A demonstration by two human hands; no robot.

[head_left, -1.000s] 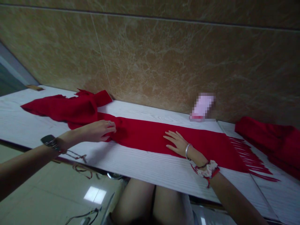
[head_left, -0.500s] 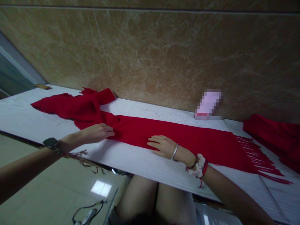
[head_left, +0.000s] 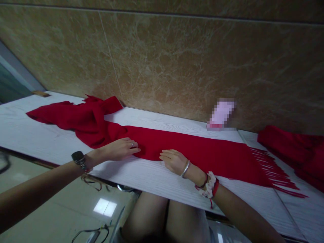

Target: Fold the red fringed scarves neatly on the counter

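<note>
A long red scarf (head_left: pixel 197 148) lies lengthwise on the white table, its right part spread flat and ending in a fringe (head_left: pixel 274 173). To the left it bunches into a loose, rumpled heap (head_left: pixel 83 118). My left hand (head_left: pixel 123 148), wearing a ring, rests on the scarf at the near edge beside the heap, fingers stretched out. My right hand (head_left: pixel 174 160) touches the near edge of the flat part, fingers loosely bent and close together; its thumb is partly hidden. Both hands appear open, palms down, with a short stretch of scarf between them.
More red cloth (head_left: pixel 291 152) is piled at the right. A pink, blurred-out object (head_left: pixel 221 114) stands against the marbled wall (head_left: pixel 162 67). A small wooden block (head_left: pixel 41 93) sits at the far left of the white table (head_left: pixel 152 182). Cables (head_left: pixel 93 233) lie on the floor.
My left hand has slid right along the scarf, closer to my right hand. The fingers of my right hand have drawn together slightly. The view has shifted a little.
</note>
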